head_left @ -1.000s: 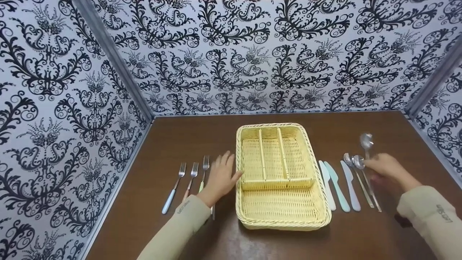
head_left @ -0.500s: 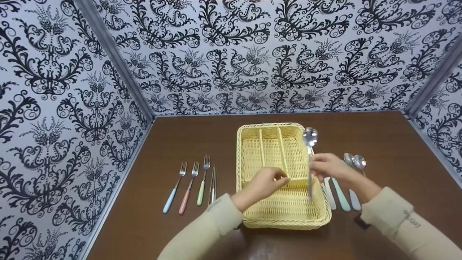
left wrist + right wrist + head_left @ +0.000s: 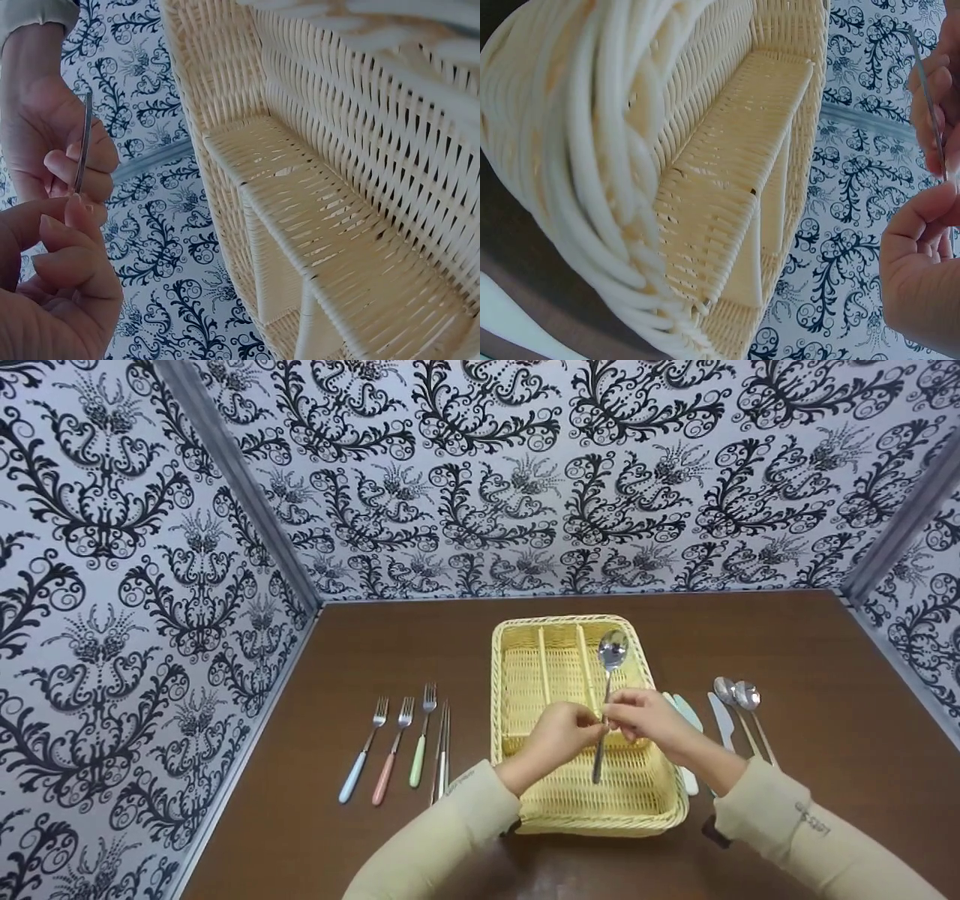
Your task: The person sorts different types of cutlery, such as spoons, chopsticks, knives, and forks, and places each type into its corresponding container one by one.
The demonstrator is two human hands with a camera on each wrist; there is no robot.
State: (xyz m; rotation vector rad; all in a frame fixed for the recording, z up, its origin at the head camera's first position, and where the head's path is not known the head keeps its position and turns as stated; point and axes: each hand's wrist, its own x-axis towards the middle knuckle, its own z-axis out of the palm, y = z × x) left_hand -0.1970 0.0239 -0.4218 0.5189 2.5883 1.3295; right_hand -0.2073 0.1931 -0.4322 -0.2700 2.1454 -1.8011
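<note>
A metal spoon (image 3: 613, 649) is held upright over the yellow wicker basket (image 3: 496, 682), bowl at the top and handle end downward. My left hand (image 3: 561, 733) pinches its handle between thumb and fingertips. Right beside it, my right hand (image 3: 656, 720) pinches the same handle, so the fingertips of both hands meet there. In the left wrist view the thin handle (image 3: 84, 142) shows edge-on between the hands. The basket has three narrow compartments at the back and a wide one in front; I see nothing lying in them.
Left of the basket lie a blue fork (image 3: 354, 776), a pink fork (image 3: 385, 776), a green fork (image 3: 418, 765) and metal chopsticks (image 3: 443, 750). At right are a lilac knife (image 3: 724, 727), two other knives partly hidden by my right arm, and two spoons (image 3: 748, 695). Patterned walls (image 3: 487, 510) surround the table.
My right hand has carried the spoon leftward from the right side of the table to above the basket. My left hand has left the basket's left side and now pinches the handle too.
</note>
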